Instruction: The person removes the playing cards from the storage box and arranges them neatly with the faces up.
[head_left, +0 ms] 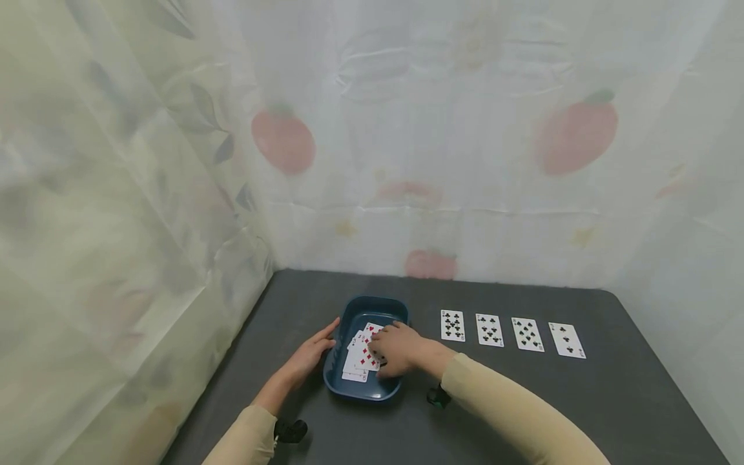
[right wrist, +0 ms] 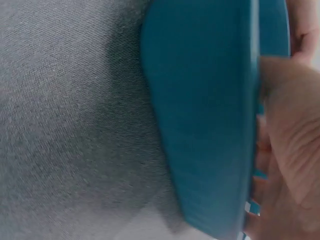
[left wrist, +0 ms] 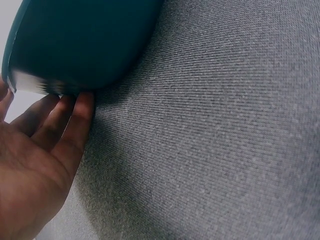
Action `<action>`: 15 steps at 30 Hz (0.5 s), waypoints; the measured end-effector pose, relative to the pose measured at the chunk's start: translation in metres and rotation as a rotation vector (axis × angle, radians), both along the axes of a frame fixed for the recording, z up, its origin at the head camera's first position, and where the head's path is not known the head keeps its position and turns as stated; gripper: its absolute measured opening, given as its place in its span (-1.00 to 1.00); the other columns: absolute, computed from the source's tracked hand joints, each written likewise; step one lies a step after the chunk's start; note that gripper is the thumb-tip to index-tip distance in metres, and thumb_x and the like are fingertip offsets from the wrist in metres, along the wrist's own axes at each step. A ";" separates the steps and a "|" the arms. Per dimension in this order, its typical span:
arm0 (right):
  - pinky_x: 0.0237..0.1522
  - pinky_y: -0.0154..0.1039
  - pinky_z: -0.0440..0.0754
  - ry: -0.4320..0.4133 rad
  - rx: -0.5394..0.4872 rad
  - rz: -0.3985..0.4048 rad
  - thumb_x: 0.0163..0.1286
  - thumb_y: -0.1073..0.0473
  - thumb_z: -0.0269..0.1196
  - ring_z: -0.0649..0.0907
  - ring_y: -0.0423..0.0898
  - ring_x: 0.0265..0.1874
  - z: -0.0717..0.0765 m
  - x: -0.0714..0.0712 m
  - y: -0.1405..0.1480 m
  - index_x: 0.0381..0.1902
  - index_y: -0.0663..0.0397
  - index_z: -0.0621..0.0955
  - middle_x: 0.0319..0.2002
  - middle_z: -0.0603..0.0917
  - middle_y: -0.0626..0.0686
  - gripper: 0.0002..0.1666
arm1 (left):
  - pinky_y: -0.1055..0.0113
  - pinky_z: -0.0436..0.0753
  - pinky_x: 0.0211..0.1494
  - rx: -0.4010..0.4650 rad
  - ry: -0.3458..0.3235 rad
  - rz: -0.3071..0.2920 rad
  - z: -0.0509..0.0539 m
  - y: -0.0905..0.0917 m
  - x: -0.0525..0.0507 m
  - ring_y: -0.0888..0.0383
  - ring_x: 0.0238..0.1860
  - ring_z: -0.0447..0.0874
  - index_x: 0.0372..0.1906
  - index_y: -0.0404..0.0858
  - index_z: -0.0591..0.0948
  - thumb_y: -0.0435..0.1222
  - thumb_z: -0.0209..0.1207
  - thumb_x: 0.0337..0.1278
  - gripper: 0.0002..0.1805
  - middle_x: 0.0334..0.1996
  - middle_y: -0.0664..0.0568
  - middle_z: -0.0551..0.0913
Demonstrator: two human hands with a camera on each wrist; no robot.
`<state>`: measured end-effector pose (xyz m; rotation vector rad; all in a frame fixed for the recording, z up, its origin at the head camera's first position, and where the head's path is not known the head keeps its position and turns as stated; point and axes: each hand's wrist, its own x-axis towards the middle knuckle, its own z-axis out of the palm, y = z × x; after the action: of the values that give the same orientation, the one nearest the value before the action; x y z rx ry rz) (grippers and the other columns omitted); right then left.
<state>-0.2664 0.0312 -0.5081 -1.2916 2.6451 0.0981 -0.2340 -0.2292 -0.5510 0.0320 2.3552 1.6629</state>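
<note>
A blue tray on the dark table holds several loose playing cards, a diamonds card uppermost. The left hand touches the tray's left side; in the left wrist view its extended fingers rest against the tray's outer wall. Over the right rim reaches the right hand, its fingers down on the cards inside. From the right wrist, the tray wall partly hides that hand, so whether it pinches a card cannot be told.
Right of the tray, a row of face-up black-suited cards lies on the table, from one near the tray to one at the far right. A patterned curtain hangs behind the table and along its left side.
</note>
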 end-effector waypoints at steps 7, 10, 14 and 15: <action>0.44 0.21 0.23 0.064 -0.076 -0.121 0.11 -0.49 0.41 0.48 0.07 0.27 -0.004 -0.005 0.000 0.35 -0.02 0.57 0.23 0.58 0.04 0.00 | -0.38 -0.02 0.48 -0.017 -0.007 0.005 0.006 0.001 0.003 -0.28 0.58 -0.01 0.62 0.11 0.24 -0.19 -0.01 0.54 -0.37 0.62 -0.12 0.08; 0.43 0.21 0.23 0.073 -0.044 -0.142 0.06 -0.54 0.40 0.47 0.07 0.26 -0.009 -0.008 -0.004 0.35 -0.03 0.58 0.23 0.57 0.04 0.05 | -0.38 -0.02 0.48 -0.020 -0.009 0.008 0.006 0.001 0.003 -0.28 0.58 -0.01 0.61 0.11 0.24 -0.18 -0.01 0.54 -0.37 0.62 -0.12 0.08; 0.42 0.18 0.26 0.089 -0.011 -0.167 0.01 -0.58 0.40 0.46 0.05 0.25 -0.016 -0.011 -0.009 0.34 -0.05 0.58 0.22 0.56 0.02 0.08 | -0.38 -0.02 0.47 -0.018 -0.017 0.016 0.006 0.001 0.002 -0.28 0.58 -0.01 0.61 0.13 0.24 -0.18 -0.01 0.54 -0.38 0.62 -0.11 0.09; 0.42 0.18 0.26 0.091 -0.006 -0.171 0.01 -0.59 0.39 0.46 0.05 0.25 -0.018 -0.012 -0.009 0.34 -0.05 0.58 0.23 0.55 0.02 0.09 | -0.38 -0.02 0.47 -0.016 -0.019 0.018 0.006 0.001 0.002 -0.28 0.57 0.00 0.61 0.14 0.25 -0.18 -0.01 0.54 -0.38 0.62 -0.11 0.09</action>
<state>-0.2779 0.0219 -0.5265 -1.0814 2.8217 0.1273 -0.2319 -0.2283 -0.5454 -0.0082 2.3618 1.6452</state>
